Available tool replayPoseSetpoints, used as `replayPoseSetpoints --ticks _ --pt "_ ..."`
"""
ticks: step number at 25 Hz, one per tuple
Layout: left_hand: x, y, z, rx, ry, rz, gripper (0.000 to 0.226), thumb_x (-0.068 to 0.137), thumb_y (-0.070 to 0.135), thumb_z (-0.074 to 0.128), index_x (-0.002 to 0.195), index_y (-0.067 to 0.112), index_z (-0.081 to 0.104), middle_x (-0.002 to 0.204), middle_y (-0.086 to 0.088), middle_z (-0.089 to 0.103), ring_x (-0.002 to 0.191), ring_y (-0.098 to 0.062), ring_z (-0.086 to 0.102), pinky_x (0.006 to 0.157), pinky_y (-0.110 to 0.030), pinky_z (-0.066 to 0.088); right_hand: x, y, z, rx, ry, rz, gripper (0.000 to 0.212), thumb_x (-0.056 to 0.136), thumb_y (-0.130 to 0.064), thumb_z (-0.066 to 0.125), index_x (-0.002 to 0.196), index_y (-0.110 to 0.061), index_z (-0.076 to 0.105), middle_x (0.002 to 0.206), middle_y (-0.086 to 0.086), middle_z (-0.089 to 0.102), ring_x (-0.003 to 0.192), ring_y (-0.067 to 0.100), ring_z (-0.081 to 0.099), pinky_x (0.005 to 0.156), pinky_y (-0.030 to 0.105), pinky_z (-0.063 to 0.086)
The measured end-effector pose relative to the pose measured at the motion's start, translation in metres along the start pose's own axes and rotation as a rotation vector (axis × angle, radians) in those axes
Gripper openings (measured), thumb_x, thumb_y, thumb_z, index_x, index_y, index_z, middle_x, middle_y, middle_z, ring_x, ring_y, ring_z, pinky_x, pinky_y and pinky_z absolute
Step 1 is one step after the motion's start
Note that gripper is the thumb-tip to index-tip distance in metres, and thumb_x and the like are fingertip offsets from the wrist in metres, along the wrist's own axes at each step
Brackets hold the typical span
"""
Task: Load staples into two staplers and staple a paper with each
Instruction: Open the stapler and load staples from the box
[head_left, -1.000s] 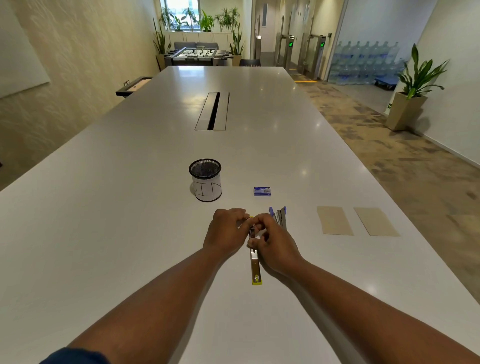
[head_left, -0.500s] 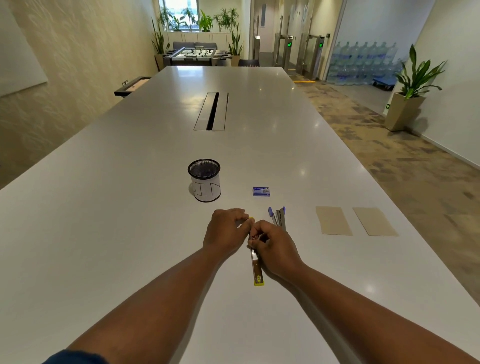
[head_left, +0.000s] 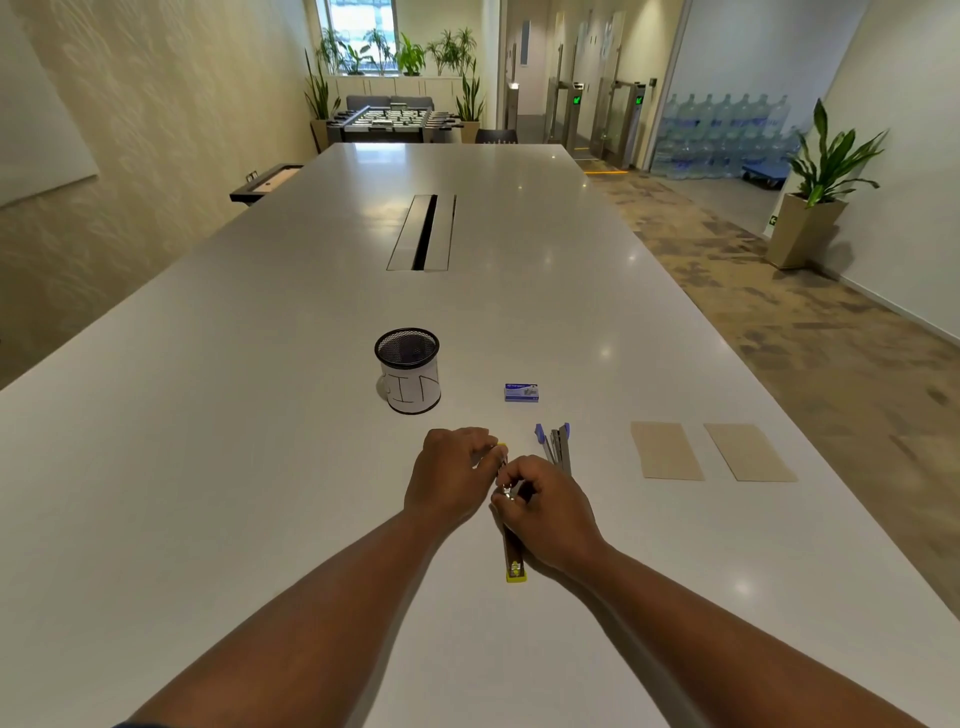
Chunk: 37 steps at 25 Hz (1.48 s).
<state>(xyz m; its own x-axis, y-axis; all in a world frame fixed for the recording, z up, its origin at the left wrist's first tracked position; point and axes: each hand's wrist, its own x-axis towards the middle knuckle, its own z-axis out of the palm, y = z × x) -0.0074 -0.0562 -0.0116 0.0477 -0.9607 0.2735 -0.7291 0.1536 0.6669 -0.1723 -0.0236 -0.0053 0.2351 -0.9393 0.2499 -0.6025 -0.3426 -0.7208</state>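
Note:
A yellow stapler (head_left: 514, 558) lies opened out flat on the white table (head_left: 260, 467), its long axis running toward me. My left hand (head_left: 451, 475) grips its far end with curled fingers. My right hand (head_left: 545, 512) pinches something small and shiny over the stapler's channel; it looks like a strip of staples. A blue stapler (head_left: 557, 446) lies opened just right of my hands. The small blue staple box (head_left: 521, 392) sits beyond it. Two tan papers (head_left: 666, 450) (head_left: 748, 452) lie flat to the right.
A black mesh cup (head_left: 408, 370) with a white paper label stands left of the staple box. A cable slot (head_left: 423, 232) is set into the middle of the table. The table's right edge runs along a carpeted floor with a potted plant (head_left: 821, 187).
My right hand has drawn back a little along the yellow stapler toward me. My left hand has kept its hold on the far end.

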Motion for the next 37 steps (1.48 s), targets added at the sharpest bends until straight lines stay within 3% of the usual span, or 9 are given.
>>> replayPoseSetpoints --ticks 4,6,10,14,19,23,27,31,37 --pt "-0.001 0.002 0.0 -0.009 0.032 0.015 0.032 0.093 0.049 0.063 0.111 0.025 0.077 0.114 0.006 0.076 0.096 0.003 0.065 0.08 -0.009 0.042 -0.002 0.001 0.002 0.03 0.035 -0.036 0.012 0.084 -0.031 0.068 0.093 -0.035 0.061 0.079 -0.017 0.059 0.079 0.002 0.056 0.061 0.011 0.038" --pt "-0.001 0.003 -0.001 -0.015 0.02 0.016 0.029 0.095 0.047 0.061 0.108 0.027 0.077 0.11 0.007 0.076 0.093 0.006 0.062 0.08 -0.015 0.048 -0.003 0.0 0.001 0.047 0.047 -0.058 0.015 0.083 -0.036 0.066 0.097 -0.038 0.06 0.083 -0.018 0.059 0.08 0.003 0.057 0.064 0.013 0.043" --pt "0.002 0.004 -0.002 -0.059 -0.025 0.028 0.025 0.102 0.039 0.053 0.091 0.028 0.072 0.082 0.01 0.071 0.08 -0.008 0.066 0.073 -0.037 0.057 -0.003 -0.004 -0.002 0.143 0.083 -0.052 0.024 0.083 -0.039 0.06 0.105 -0.032 0.063 0.09 -0.015 0.063 0.079 0.008 0.061 0.07 0.026 0.052" --pt "0.006 0.002 0.0 -0.067 -0.007 -0.007 0.025 0.102 0.037 0.056 0.106 0.022 0.076 0.097 0.006 0.076 0.091 -0.011 0.069 0.079 -0.03 0.056 0.009 -0.01 -0.011 0.214 0.116 -0.021 0.015 0.086 -0.023 0.062 0.099 -0.029 0.067 0.085 -0.011 0.066 0.064 0.013 0.063 0.062 0.039 0.057" --pt "0.033 0.005 0.001 -0.149 0.005 -0.038 0.017 0.101 0.025 0.059 0.1 0.022 0.075 0.092 0.008 0.063 0.081 0.0 0.055 0.074 -0.018 0.041 0.064 -0.006 -0.048 0.126 0.169 -0.047 0.008 0.086 -0.021 0.064 0.087 -0.023 0.073 0.084 -0.011 0.071 0.058 0.01 0.062 0.064 0.033 0.054" --pt "0.06 -0.001 0.012 -0.276 -0.035 -0.122 0.028 0.101 0.021 0.06 0.126 0.01 0.067 0.118 -0.002 0.061 0.105 -0.012 0.063 0.085 -0.01 0.047 0.111 0.023 -0.067 0.081 0.171 0.096 0.012 0.09 -0.015 0.066 0.086 -0.022 0.075 0.078 -0.014 0.07 0.063 0.007 0.06 0.071 0.033 0.053" --pt "0.086 -0.007 0.026 -0.206 -0.019 -0.12 0.036 0.1 0.029 0.06 0.132 0.015 0.064 0.105 0.004 0.061 0.1 -0.013 0.062 0.09 -0.025 0.052 0.142 0.058 -0.072 0.152 0.09 0.207 0.011 0.093 -0.014 0.067 0.096 -0.02 0.077 0.084 -0.012 0.072 0.08 0.008 0.066 0.079 0.028 0.049" --pt "0.109 -0.01 0.034 -0.09 -0.018 -0.102 0.043 0.094 0.043 0.065 0.132 0.023 0.065 0.09 0.015 0.056 0.09 -0.008 0.056 0.076 -0.023 0.043 0.155 0.08 -0.064 0.1 -0.034 0.23 0.018 0.094 -0.019 0.07 0.111 -0.013 0.076 0.105 -0.002 0.075 0.101 0.015 0.068 0.092 0.027 0.05" --pt "0.113 -0.011 0.043 0.057 -0.037 -0.049 0.063 0.079 0.068 0.066 0.133 0.035 0.063 0.103 0.013 0.065 0.096 -0.009 0.055 0.079 -0.033 0.048 0.167 0.089 -0.053 -0.015 -0.174 0.164 0.046 0.084 -0.03 0.08 0.128 -0.024 0.069 0.107 -0.012 0.071 0.102 0.01 0.066 0.089 0.028 0.049"
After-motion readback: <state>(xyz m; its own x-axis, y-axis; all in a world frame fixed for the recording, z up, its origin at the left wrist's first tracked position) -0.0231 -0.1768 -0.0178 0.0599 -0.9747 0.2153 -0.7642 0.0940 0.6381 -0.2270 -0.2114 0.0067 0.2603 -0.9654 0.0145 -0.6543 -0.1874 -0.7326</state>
